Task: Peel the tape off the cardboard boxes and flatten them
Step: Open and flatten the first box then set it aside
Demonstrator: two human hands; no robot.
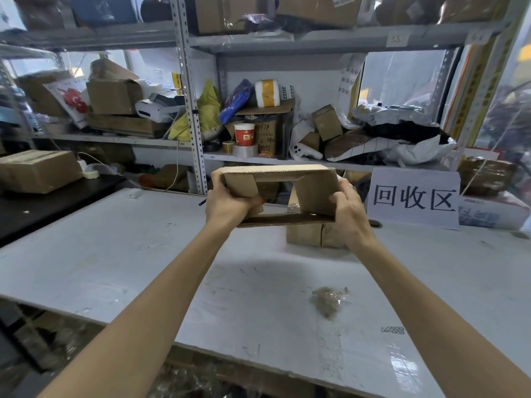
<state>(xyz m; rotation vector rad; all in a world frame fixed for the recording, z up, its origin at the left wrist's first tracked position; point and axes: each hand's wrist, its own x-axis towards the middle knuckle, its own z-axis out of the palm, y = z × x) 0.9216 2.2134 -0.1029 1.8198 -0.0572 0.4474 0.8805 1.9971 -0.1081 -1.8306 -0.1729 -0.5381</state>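
Note:
I hold an opened brown cardboard box point(313, 186) in the air above the white table point(120, 254), its open end facing me with flaps loose. My left hand point(227, 203) grips its left side, fingers curled round a flap. My right hand point(349, 209) grips the right side, thumb on the inner wall. A second small brown box point(306, 235) sits on the table just below and behind the held one. A crumpled ball of peeled tape point(327, 301) lies on the table near my right forearm.
A white paper sign point(413, 198) with black characters stands at the back right. Metal shelving point(189, 104) behind the table is crammed with boxes, bags, a red paper cup point(244, 135) and tape rolls. A taped box point(37, 170) sits on a black surface at left.

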